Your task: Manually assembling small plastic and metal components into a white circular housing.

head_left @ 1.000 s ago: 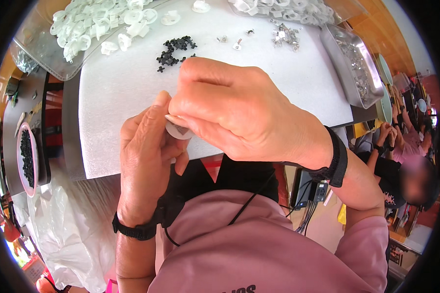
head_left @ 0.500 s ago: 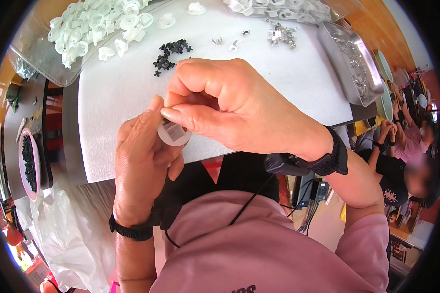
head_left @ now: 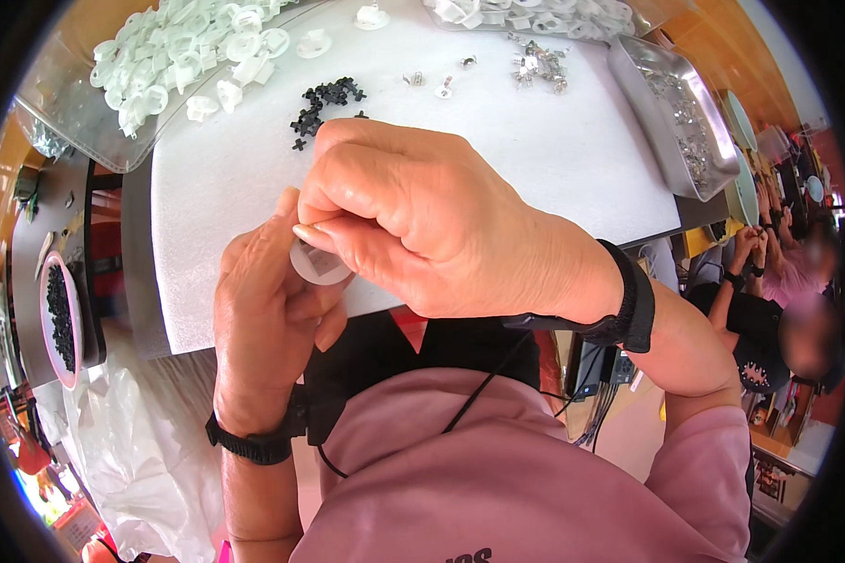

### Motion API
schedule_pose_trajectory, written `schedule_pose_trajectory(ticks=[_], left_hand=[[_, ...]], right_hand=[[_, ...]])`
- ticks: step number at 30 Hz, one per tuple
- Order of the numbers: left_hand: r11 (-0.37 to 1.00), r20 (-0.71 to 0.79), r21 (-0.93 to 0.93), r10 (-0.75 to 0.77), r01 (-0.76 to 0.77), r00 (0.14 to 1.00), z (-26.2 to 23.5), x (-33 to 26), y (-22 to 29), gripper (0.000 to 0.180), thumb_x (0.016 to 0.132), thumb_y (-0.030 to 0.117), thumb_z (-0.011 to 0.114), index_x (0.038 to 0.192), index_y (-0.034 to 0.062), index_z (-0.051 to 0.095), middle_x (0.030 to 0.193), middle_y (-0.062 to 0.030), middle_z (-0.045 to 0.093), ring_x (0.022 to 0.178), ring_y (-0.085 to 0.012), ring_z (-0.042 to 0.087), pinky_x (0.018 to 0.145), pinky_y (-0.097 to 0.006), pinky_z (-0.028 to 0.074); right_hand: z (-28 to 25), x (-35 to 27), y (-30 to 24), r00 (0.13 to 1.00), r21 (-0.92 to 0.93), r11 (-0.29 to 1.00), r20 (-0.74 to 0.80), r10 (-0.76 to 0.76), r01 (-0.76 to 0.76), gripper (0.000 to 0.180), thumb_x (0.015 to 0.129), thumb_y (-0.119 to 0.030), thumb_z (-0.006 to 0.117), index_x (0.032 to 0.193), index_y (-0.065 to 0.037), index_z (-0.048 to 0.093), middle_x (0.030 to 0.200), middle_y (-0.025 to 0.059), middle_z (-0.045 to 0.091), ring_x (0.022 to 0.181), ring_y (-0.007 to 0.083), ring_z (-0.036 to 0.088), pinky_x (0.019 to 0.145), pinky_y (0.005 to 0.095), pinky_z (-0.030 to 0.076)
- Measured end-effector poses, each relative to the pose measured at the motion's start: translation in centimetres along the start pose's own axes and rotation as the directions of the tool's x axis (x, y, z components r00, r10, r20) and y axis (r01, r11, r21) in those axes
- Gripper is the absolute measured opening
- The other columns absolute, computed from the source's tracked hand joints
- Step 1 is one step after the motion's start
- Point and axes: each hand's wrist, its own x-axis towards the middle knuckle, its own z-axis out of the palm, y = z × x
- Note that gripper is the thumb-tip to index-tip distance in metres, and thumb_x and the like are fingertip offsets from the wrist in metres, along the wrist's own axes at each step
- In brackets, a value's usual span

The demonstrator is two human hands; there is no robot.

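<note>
My left hand [head_left: 268, 286] is closed on a small round white plastic part [head_left: 317, 266], holding it by its edge above the near side of the white foam sheet [head_left: 225, 178]. Over that part, my right hand [head_left: 408, 211] has its thumb and forefinger pinched together; whatever sits between the fingertips is hidden. Beyond my hands lies a loose pile of little black cross-shaped pieces [head_left: 321, 105]. Farther right are a few small metal clips [head_left: 443, 88] and a heap of more metal clips [head_left: 539, 66].
Heaps of white plastic parts [head_left: 192, 52] fill a clear tray at the far left. A metal tray [head_left: 671, 122] with small metal pieces stands right. Black pieces fill a pink-rimmed bowl [head_left: 73, 371] at left. Another person [head_left: 760, 319] works at the right.
My right hand has moved slightly left and down, and now covers more of the white part. My left hand has shifted a little left.
</note>
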Motion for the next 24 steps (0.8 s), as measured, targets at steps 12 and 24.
schedule_pose_trajectory(ticks=[12,24], left_hand=[[0.152,0.404,-0.74,-0.678,0.655,0.614,-1.0,1.8,2.0,0.042,0.099,0.031,0.044,0.068,0.0042,0.051,0.052,0.0034,0.035,0.041,-0.0058,0.025,0.035,-0.023,0.026],[0.207,0.393,-0.709,-0.678,0.674,0.621,-1.4,1.5,2.3,0.045,0.098,0.037,0.047,0.075,-0.0006,0.057,0.054,-0.0003,0.041,0.042,-0.0074,0.031,0.037,-0.023,0.031]], right_hand=[[0.1,0.1,-0.3,0.996,-0.162,0.983,0.061,-0.072,0.081,0.007,0.079,-0.007,0.06,0.08,-0.004,0.054,0.084,0.0076,0.054,0.063,0.0275,0.059,0.051,0.0369,0.047],[-0.5,-0.2,-1.3,0.983,-0.29,0.944,0.135,-0.126,0.161,0.007,0.079,-0.008,0.058,0.076,-0.002,0.054,0.079,0.0064,0.052,0.063,0.0227,0.058,0.048,0.0346,0.047]])
